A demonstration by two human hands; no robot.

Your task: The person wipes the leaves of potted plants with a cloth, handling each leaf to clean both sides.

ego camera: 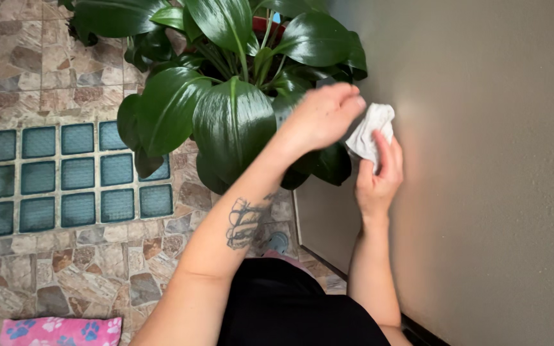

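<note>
Gripping a crumpled white cloth (370, 131), right hand (379, 176) clamps it against the beige wall (482, 160); left hand (320, 117), fingers curled together, touches the cloth's 9 o'clock edge, over the broad-leaved plant (226, 109).

Plain beige wall (482, 192) right, irregular stone-tile floor (84, 275) left with inset grid of teal glass blocks (65, 176), pink paw-print mat (59, 332) near left corner.
</note>
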